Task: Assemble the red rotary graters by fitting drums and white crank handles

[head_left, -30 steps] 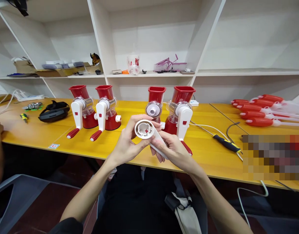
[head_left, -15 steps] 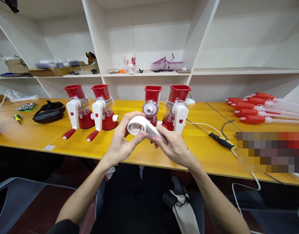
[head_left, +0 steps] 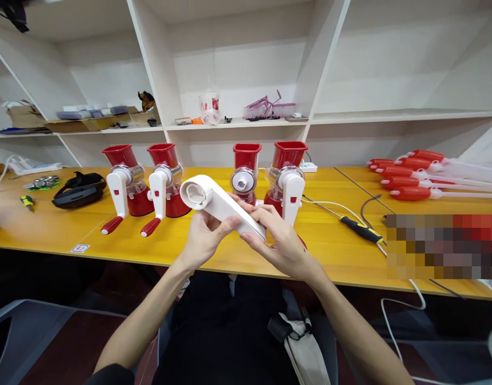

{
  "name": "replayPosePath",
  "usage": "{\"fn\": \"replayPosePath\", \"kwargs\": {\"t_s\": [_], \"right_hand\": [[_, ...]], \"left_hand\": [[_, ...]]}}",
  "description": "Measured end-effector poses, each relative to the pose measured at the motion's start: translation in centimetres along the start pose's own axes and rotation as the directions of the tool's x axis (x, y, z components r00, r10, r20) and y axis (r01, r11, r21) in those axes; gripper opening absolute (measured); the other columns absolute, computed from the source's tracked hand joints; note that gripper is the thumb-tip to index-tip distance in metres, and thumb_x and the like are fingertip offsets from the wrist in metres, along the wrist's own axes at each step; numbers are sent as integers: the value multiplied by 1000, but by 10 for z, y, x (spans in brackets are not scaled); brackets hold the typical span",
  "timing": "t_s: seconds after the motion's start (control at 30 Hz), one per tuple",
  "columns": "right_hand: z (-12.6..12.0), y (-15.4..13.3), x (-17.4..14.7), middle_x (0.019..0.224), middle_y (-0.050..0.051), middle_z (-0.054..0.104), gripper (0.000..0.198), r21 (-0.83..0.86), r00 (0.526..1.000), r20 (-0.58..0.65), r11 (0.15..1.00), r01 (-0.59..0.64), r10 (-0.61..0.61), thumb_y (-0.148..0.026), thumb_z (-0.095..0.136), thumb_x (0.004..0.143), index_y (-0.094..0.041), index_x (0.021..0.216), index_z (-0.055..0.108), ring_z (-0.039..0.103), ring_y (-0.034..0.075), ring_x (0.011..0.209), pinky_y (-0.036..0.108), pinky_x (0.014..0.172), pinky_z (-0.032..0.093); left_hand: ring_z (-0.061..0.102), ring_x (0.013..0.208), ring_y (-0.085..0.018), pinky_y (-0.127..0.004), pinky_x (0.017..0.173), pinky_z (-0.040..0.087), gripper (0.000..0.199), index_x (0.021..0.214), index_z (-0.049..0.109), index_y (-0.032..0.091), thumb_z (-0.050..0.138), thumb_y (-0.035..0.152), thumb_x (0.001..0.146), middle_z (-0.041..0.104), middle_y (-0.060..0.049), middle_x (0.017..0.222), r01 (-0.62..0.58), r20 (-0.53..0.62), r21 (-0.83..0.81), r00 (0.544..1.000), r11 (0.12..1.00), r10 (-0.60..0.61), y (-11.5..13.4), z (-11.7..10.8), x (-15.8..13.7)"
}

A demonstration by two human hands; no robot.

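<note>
A white crank arm of a rotary grater is held above the table, its round hollow hub end tilted up toward the left. My left hand grips it from below near the hub, thumb on the side. My right hand holds the narrow end, fingers on top and thumb underneath. Just behind stands a red grater with its bare white drum hub facing me. To its right is another red grater with a white crank attached. Two more cranked graters, the outer one and the inner one, stand to the left.
On the right lie a black-and-yellow screwdriver, cables and several red-handled tools. A black headset and small yellow-black tool lie left. White shelving backs the table.
The crank arm has turned and risen, its hub end swinging up and left. My left hand has slipped from around the hub to beneath the arm. My right hand keeps the other end.
</note>
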State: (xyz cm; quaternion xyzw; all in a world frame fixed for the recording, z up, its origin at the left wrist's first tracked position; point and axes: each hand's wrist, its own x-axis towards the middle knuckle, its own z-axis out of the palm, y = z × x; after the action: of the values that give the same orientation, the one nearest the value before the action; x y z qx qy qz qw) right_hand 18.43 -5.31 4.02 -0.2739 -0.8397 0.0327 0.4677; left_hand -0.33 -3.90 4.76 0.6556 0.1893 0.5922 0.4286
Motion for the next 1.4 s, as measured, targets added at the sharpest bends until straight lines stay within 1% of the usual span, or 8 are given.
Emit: {"fn": "replayPosePath", "kwargs": {"t_s": [0.13,0.4,0.57,0.77,1.03,1.13,1.3,1.4], "right_hand": [[6,-2,-1,96,7,67,12,36,1000,-22,999,-6,7,-31,58,101,-22,95,53,55,23,99,37,86,51],[16,-3,-2,89,5,64,11,93,993,-113,995,-34,45,-29,56,101,-23,92,53,54,21,92,36,84,48],[15,-7,0,76,0,56,20,258,964,145,932,-256,224,-38,53,102,-21,91,53,52,16,71,29,67,44],[18,-7,-2,67,-4,55,30,541,912,369,757,-366,177,-47,43,105,-20,94,47,48,10,55,26,58,42],[27,7,-2,67,-4,54,35,538,901,344,731,-420,265,-53,46,104,-20,96,51,51,11,58,26,60,43],[32,11,-3,72,-2,59,36,652,898,376,623,-432,230,-55,51,102,-19,99,52,58,12,63,26,64,47],[44,16,-7,67,-1,65,43,798,858,474,317,-513,195,-60,61,94,-19,101,52,67,17,57,27,50,52],[40,16,-6,61,-6,58,33,838,866,380,275,-471,326,-52,64,95,-21,99,51,58,13,43,25,40,50]], "left_hand": [[78,89,-24,-32,85,64,33,86,74,16,80,48,82,79,-9,89,8,-24,87,1000,996,-6,3,9,-5],[78,93,-27,-38,85,65,42,91,71,17,79,57,80,78,-9,84,14,-69,116,998,993,-6,3,8,-6],[75,102,-26,-36,93,60,45,102,66,15,80,51,81,78,-13,107,79,35,141,996,987,-84,-5,-8,2],[71,115,-27,-33,96,57,43,115,68,17,66,54,93,74,-13,124,75,332,90,938,993,-101,-11,-14,1],[74,105,-26,-29,83,58,42,112,69,14,68,51,92,77,-14,115,97,153,56,983,994,-105,-18,-12,6],[76,94,-24,-29,78,58,47,119,67,14,66,53,93,79,-13,104,118,146,51,981,992,-124,-17,-11,5],[75,78,-20,-29,73,59,46,117,69,17,69,54,90,79,-10,94,213,428,142,868,967,-254,-15,-23,8],[74,103,-23,-35,92,59,46,116,68,20,71,56,86,75,-12,119,80,218,93,971,992,-99,-25,-41,32]]}}
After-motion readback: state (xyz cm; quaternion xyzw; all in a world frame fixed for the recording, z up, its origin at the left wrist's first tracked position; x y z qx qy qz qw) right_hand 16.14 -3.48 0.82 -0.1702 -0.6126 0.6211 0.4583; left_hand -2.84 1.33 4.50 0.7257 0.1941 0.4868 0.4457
